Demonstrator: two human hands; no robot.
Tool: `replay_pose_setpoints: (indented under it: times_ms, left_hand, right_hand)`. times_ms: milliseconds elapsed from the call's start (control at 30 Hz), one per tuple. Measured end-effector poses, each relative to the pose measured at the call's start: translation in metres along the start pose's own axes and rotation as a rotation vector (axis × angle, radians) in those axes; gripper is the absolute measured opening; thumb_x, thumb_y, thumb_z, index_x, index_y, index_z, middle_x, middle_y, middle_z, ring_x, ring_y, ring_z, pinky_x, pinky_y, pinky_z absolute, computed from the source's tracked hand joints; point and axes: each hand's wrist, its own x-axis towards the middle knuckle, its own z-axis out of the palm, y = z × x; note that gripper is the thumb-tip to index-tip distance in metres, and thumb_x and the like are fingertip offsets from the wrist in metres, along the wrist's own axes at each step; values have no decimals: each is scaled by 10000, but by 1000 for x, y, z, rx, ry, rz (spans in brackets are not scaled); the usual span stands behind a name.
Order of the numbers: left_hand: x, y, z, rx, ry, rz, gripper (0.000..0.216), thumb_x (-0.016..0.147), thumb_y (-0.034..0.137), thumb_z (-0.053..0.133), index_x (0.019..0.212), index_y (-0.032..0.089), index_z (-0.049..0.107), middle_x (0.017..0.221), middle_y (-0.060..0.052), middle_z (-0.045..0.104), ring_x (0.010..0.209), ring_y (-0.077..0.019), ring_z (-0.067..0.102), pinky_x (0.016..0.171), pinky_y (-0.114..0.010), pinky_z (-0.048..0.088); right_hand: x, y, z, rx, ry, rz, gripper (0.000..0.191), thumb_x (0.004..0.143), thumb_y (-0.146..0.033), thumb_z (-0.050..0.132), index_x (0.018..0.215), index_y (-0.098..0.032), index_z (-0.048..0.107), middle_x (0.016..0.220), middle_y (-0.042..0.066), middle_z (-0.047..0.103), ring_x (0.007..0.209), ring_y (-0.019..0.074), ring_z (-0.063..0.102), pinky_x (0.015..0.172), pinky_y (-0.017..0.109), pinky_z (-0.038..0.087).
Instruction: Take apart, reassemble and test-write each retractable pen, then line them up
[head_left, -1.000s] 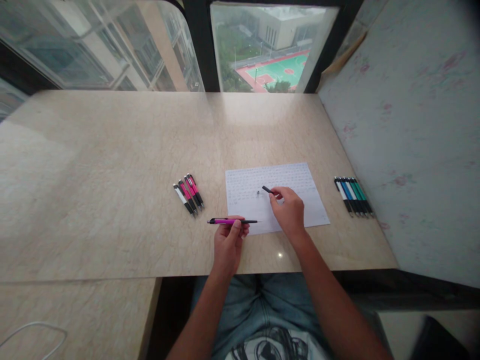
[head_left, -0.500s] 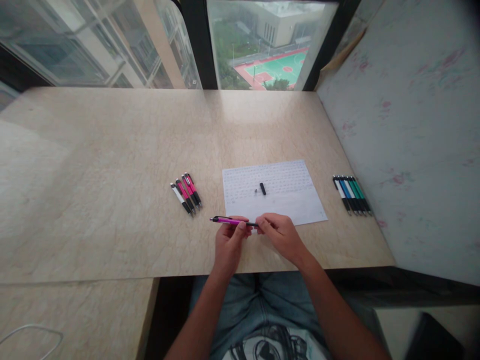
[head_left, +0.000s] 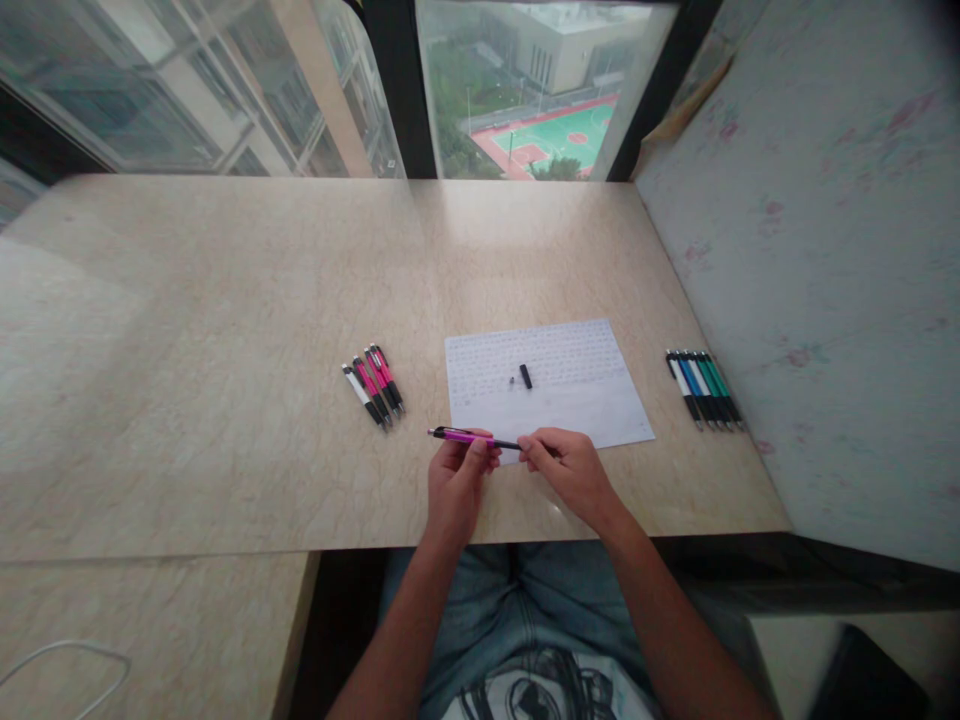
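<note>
My left hand (head_left: 457, 480) is closed around the barrel of a purple pen (head_left: 459, 435), held level just above the table's near edge. My right hand (head_left: 570, 468) pinches the thin bare refill end sticking out of the pen's right side. On the written sheet of paper (head_left: 555, 385) behind my hands lie a small black pen tip piece (head_left: 526, 376) and a tiny part (head_left: 512, 382) beside it.
Several pink and white pens (head_left: 373, 385) lie in a group left of the paper. Several blue, green and white pens (head_left: 703, 388) lie near the right wall. The beige table (head_left: 225, 330) runs to the window; a white cable (head_left: 60, 665) lies at the lower left.
My right hand set the black tip piece down on the paper, then came back to the pen and took hold of its refill end. The left hand kept the pen steady.
</note>
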Motion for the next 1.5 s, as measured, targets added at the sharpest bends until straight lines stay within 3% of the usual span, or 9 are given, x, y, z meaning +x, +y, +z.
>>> replay_pose_setpoints:
  times_ms: [200,433,500,600,767,833,933,1100,1500]
  left_hand:
    - [-1,0,1,29,50,12,296,724,402,795,860,153,710,696,-27,682,613,-117,604,597,-238,462]
    - [0,-2,-2,48,-10,10,268,760,383,771,888,155,711,712,-34,700,632,-116,616,617,-236,465]
    - [0,-3,-3,29,-13,15,260,772,379,762,897,156,711,711,-32,697,635,-114,610,624,-236,464]
    - [0,-3,-3,47,-18,15,283,766,398,763,896,152,712,710,-37,696,630,-123,611,620,-247,467]
    - [0,-2,-2,62,-29,2,278,765,392,763,897,151,714,714,-47,702,630,-125,611,617,-249,464]
    - [0,-1,-1,24,-21,3,264,765,376,766,899,154,714,721,-43,701,637,-124,611,623,-249,466]
    - [0,-1,0,-11,-15,4,258,757,369,773,891,156,716,722,-38,699,635,-122,611,623,-249,466]
    - [0,1,0,-27,-30,-15,254,742,366,787,867,154,722,721,-47,706,640,-126,618,620,-249,457]
    - [1,5,-1,-196,-65,-48,201,720,330,808,820,165,751,733,-40,699,665,-116,610,617,-230,441]
  right_hand:
    - [-1,-3,2,4,70,-77,108,840,-306,657,869,-206,627,823,25,655,721,158,601,586,248,459]
    - [1,-9,1,-33,-19,-63,270,948,-321,501,744,-198,628,693,15,650,646,147,598,627,275,455]
    - [1,-10,2,14,34,-68,99,878,-293,598,874,-202,636,827,32,684,742,163,630,623,264,470]
    - [0,-12,2,53,43,-43,200,834,-308,656,1003,-209,615,917,41,692,809,174,643,590,244,469]
    - [2,-12,0,-30,-30,-43,296,955,-326,485,726,-198,620,677,16,659,637,150,609,616,273,460]
    - [2,-12,1,-1,9,-59,117,897,-294,572,856,-205,635,804,29,686,719,162,625,599,259,468]
    - [2,-12,3,0,37,-63,237,838,-297,656,1057,-216,613,965,50,688,782,167,615,565,242,458]
    - [4,-17,-1,-117,-7,-98,280,958,-328,507,743,-203,635,689,18,654,625,147,574,611,286,436]
    - [2,-27,-3,-97,79,-263,118,882,-220,613,987,-229,666,954,60,691,819,177,624,554,262,466]
